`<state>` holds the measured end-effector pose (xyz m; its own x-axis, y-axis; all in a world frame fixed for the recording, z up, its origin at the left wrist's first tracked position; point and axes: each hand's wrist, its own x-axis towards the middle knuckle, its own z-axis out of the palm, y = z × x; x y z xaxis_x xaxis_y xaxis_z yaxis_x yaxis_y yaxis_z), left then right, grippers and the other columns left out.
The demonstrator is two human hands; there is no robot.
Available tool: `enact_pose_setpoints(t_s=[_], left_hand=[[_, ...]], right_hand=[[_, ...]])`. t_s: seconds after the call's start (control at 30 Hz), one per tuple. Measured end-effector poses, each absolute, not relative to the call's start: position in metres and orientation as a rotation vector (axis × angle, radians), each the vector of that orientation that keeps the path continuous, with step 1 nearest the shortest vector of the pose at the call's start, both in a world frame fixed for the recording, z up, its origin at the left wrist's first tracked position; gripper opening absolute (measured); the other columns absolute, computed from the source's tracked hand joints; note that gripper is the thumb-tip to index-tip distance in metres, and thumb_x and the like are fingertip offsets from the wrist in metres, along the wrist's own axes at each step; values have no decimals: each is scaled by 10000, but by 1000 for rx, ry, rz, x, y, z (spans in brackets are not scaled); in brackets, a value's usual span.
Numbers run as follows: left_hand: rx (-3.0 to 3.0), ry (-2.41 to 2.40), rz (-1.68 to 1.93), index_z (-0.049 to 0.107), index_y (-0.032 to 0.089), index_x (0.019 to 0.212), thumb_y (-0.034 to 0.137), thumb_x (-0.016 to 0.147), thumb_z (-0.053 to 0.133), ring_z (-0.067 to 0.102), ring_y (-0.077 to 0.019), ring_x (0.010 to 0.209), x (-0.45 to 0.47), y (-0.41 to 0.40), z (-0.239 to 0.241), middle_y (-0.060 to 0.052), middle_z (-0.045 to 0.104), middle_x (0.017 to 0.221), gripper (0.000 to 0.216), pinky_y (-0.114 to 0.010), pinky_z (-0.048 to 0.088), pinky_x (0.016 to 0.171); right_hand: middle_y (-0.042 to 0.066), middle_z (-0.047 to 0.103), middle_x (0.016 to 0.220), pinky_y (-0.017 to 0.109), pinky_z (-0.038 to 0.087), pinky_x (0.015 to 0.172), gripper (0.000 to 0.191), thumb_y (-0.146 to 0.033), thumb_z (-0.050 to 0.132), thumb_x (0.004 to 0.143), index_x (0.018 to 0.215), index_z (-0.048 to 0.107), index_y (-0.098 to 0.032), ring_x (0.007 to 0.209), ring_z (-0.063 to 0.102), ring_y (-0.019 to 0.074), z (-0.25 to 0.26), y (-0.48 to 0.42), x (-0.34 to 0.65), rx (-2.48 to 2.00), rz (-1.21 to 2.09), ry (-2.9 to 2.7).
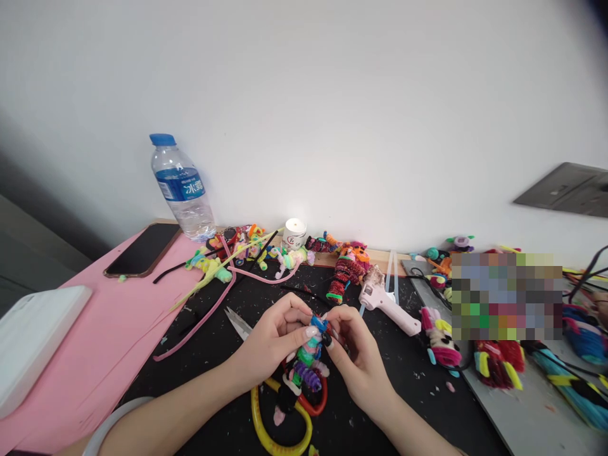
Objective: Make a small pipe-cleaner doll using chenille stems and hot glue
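Between my two hands is a small pipe-cleaner figure (308, 354) in blue, green, purple and white. The fingers of my left hand (278, 342) are pinched on its upper left side. My right hand (356, 361) pinches the blue top from the other side, with bent fingers. Below the figure lies a pair of scissors (258, 421) with yellow and red handles; its blades point to the upper left, and my left hand partly covers it. Small fluff scraps are scattered around on the black mat (394, 386).
A pale pink glue gun (392, 310) lies right of my hands. Several finished pipe-cleaner figures (346, 278) line the wall. Leftward are loose pipe cleaners (204, 335), a phone (142, 250), a water bottle (183, 187) and a white box (42, 342). A small white roll (294, 234) stands behind.
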<state>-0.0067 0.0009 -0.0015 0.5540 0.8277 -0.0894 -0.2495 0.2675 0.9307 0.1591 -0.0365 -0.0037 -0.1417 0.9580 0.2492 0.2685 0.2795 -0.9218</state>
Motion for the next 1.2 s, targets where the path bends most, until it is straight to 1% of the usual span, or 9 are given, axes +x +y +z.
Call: enact_pose_setpoints(t_s=[0.13,0.3,0.47,0.57,0.77,1.0,1.2], left_hand=[[1045,641,809,454,164,857,261,796,634,502,-61,582,-6,1,-1,10,592,771,213,-182,348,506],[1027,631,830,449,173,866,293,785,645,475,-49,522,-5,2,-1,24,583,732,245,-155,274,423],[980,638,849,457,176,883,312,780,649,433,-30,475,-5,4,-1,36,564,707,256,-147,246,404],[969,637,843,465,178,887,308,778,653,448,-34,485,-5,4,-2,33,564,706,253,-146,236,403],[949,658,830,474,182,887,307,761,669,483,-56,544,-5,3,-6,11,597,754,264,-169,287,469],[955,669,829,467,173,894,297,772,661,464,-53,548,-5,4,-6,5,591,761,260,-176,267,469],[948,689,818,469,183,887,326,755,673,447,-44,516,-5,4,-6,28,579,727,282,-166,245,444]], right_hand=[[-10,413,760,274,351,592,112,-238,468,890,1000,490,-239,664,406,152,-9,-36,159,-1127,915,-1604],[-6,407,766,273,354,584,123,-211,456,882,998,486,-235,660,405,154,-12,-34,156,-1073,810,-1611],[9,432,782,284,361,592,101,-194,446,867,958,483,-217,671,424,164,-9,-27,151,-1068,766,-1643],[14,436,796,289,366,598,95,-198,435,869,953,476,-218,680,423,166,-10,-25,151,-1067,775,-1638],[-1,393,764,282,360,593,65,-224,427,885,934,469,-221,674,401,163,-13,-26,151,-1077,830,-1621],[0,402,773,277,364,596,74,-238,433,891,950,473,-223,678,406,162,-13,-26,154,-1079,895,-1610],[-1,408,760,271,371,584,99,-247,459,890,977,498,-221,664,413,156,-13,-27,156,-1096,938,-1588]])
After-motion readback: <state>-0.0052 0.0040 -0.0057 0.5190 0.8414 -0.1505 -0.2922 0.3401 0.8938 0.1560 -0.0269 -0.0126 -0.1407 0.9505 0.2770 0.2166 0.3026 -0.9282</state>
